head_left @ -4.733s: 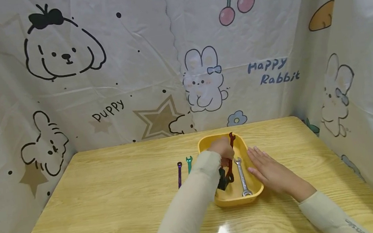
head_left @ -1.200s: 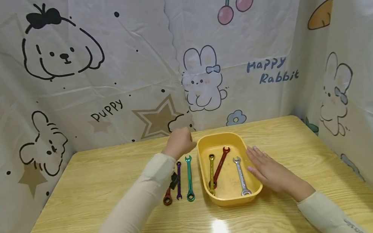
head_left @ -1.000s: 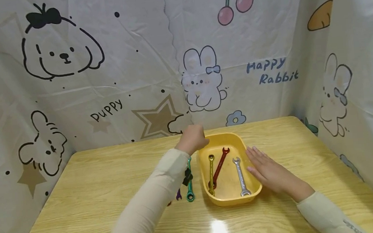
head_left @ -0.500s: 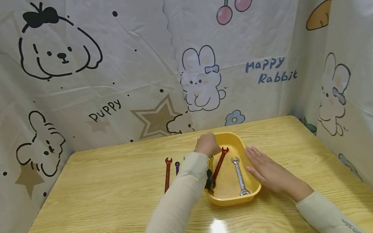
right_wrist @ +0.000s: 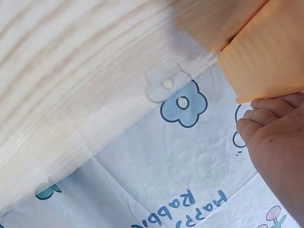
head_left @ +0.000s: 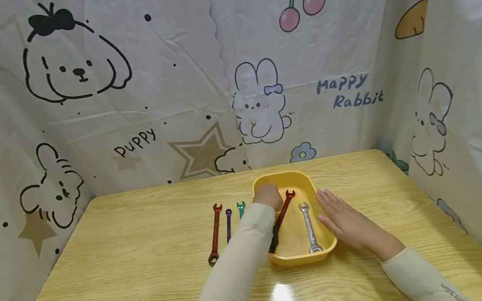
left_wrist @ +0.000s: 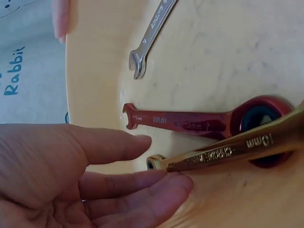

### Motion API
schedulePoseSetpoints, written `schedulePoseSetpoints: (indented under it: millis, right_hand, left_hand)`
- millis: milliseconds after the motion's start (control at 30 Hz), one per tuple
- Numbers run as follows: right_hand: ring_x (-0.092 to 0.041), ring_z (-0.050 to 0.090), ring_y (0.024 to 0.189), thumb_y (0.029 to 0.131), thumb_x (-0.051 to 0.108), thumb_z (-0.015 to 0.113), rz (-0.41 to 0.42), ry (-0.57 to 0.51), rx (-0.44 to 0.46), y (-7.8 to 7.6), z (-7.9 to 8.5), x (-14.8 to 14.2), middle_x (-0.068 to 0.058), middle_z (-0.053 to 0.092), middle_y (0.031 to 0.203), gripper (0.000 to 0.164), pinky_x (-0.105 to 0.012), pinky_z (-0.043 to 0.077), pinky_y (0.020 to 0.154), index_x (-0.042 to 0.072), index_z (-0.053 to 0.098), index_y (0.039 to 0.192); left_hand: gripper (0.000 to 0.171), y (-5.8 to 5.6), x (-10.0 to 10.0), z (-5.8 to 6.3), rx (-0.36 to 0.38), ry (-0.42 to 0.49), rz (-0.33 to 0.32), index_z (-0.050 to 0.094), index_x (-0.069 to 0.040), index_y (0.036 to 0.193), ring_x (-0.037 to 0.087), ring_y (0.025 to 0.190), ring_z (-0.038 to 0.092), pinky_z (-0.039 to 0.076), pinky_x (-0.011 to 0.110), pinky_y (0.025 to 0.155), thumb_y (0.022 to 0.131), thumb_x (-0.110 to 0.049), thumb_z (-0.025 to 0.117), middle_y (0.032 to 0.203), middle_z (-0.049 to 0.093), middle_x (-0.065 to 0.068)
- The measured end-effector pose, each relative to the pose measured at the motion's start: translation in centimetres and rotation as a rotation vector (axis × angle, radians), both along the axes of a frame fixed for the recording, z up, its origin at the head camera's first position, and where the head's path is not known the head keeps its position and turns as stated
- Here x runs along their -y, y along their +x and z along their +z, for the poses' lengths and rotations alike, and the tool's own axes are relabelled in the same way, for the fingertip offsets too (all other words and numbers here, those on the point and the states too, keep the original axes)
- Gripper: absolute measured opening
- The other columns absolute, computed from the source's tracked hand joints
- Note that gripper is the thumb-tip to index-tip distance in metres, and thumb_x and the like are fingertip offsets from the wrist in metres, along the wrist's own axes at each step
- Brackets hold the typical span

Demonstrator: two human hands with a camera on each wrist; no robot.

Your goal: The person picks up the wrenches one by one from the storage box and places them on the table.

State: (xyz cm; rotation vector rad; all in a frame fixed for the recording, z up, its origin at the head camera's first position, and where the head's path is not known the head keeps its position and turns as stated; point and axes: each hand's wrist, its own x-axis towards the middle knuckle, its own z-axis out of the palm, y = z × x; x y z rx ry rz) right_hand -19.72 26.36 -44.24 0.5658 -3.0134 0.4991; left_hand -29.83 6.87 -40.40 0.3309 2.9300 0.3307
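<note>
My left hand [head_left: 268, 196] reaches into the yellow bin [head_left: 304, 260]. In the left wrist view its thumb and fingers are parted around the near end of a gold combination wrench [left_wrist: 223, 149], fingertips right at its underside and thumb apart from it. A red ratcheting wrench [left_wrist: 190, 121] lies under the gold one's far part, and a silver wrench [head_left: 310, 229] lies along the bin's right side. My arm hides the gold wrench in the head view. My right hand [head_left: 354, 219] rests with straight fingers against the bin's outer right wall.
Left of the bin on the wooden table [head_left: 124, 261] lie a red wrench [head_left: 216, 231], a purple wrench [head_left: 228, 223] and a green wrench [head_left: 241, 207], side by side. My left forearm covers part of them. A printed cloth [head_left: 172, 79] stands behind the table.
A red wrench has come to lie on the table left of the purple one. My left hand has moved back rightward from there, down into the bin. My right hand has stayed put.
</note>
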Motion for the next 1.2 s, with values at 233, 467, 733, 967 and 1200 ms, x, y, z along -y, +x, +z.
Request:
schedulePoseSetpoints:
  millis: [233,467,733,967,1200]
  right_hand:
    - [-0.035,0.010,0.146,0.104,0.038,0.033,0.000,0.000,-0.003,0.0,-0.2,-0.1,-0.016,0.016,0.158,0.062,-0.052,0.016,0.115,0.000,0.019,0.151]
    - [-0.035,0.011,0.146,0.104,0.035,0.037,-0.001,0.015,-0.007,-0.2,-0.2,0.0,-0.016,0.018,0.158,0.062,-0.053,0.016,0.115,0.000,0.019,0.151]
    - [-0.035,0.011,0.146,0.104,0.037,0.036,-0.004,0.010,-0.001,-0.1,-0.1,-0.1,-0.016,0.017,0.158,0.062,-0.054,0.016,0.114,0.000,0.019,0.151]
    - [-0.035,0.012,0.146,0.104,0.037,0.035,-0.007,0.005,-0.001,-0.1,-0.2,0.0,-0.017,0.018,0.158,0.062,-0.053,0.017,0.114,-0.001,0.020,0.150]
    - [-0.036,0.012,0.145,0.104,0.035,0.037,-0.009,0.000,0.000,0.0,0.0,0.0,-0.017,0.018,0.157,0.061,-0.053,0.017,0.114,-0.001,0.020,0.150]
  left_hand:
    - [0.022,-0.1,-0.4,-0.6,0.057,-0.062,0.044,0.071,-0.006,0.107,0.022,0.105,0.063,0.054,0.031,0.081,0.094,-0.014,0.055,0.114,0.067,0.010]
    - [0.019,0.5,-0.6,-0.3,0.112,-0.089,0.083,0.072,-0.006,0.099,0.019,0.102,0.061,0.054,0.029,0.081,0.091,-0.019,0.062,0.111,0.067,0.008]
    - [0.018,1.0,-0.8,0.2,0.153,-0.122,0.087,0.072,-0.007,0.101,0.017,0.099,0.061,0.054,0.027,0.077,0.091,-0.019,0.064,0.111,0.066,0.007]
    - [0.018,0.4,-0.8,-0.2,0.154,-0.128,0.070,0.072,-0.008,0.097,0.016,0.089,0.061,0.055,0.027,0.071,0.082,-0.018,0.074,0.103,0.067,0.005]
    - [0.021,-0.2,-0.3,-0.4,0.154,0.003,0.046,0.068,-0.004,0.089,0.019,0.075,0.057,0.050,0.025,0.059,0.073,-0.011,0.080,0.087,0.062,0.007]
